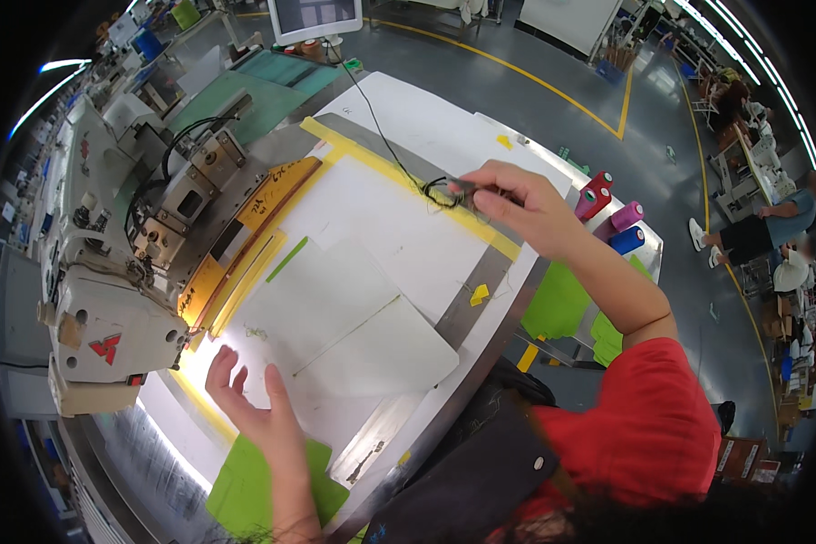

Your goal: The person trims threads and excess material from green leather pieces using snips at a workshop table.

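Note:
My left hand (254,408) hovers over the white work surface beside the sewing machine head (122,331). Its fingers are spread and hold nothing. Farther off to the right, my right hand (521,204) is closed on a small dark tool (462,187); its exact kind is hidden by the fingers. A black cord (381,127) lies bunched at the tool and runs back toward the monitor. Between my hands lies a pale flat panel (372,317) with a dark line across it and a green strip (287,259) near its far left edge.
Green fabric pieces (263,490) lie beneath my left forearm, and more green fabric (553,304) hangs by my right elbow. Several thread cones (626,216) stand at the table's right edge. A yellow-edged clamp bar (245,245) borders the machine. Another person (771,222) stands far right.

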The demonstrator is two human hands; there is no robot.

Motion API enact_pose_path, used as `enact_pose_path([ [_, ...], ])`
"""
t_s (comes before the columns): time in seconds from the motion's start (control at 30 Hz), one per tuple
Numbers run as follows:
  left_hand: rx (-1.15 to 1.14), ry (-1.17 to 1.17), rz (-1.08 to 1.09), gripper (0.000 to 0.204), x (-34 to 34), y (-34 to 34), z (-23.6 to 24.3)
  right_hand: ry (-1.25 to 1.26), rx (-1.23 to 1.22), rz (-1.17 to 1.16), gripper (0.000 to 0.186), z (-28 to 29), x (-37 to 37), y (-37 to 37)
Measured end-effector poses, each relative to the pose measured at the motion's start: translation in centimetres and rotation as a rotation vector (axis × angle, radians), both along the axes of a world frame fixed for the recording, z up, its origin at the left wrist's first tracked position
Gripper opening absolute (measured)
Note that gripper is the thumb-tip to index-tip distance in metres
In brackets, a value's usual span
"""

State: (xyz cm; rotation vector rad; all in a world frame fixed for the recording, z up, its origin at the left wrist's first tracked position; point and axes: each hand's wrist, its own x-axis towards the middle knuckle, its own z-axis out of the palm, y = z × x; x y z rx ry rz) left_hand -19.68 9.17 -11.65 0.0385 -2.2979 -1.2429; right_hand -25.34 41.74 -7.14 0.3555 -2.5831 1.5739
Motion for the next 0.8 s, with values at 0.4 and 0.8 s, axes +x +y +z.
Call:
enact_pose_path([
  [0.4, -0.117, -0.179, -0.718, 0.027, -2.7, 6.6, 3.5, -0.186, 0.156, 0.383, 0.032, 0.0, 1.8, -1.2],
  [0.8, -0.293, 0.053, -0.09, 0.025, -11.4, 5.1, 0.9, -0.487, -0.399, -0.041, 0.041, -2.8, 4.0, 6.4],
])
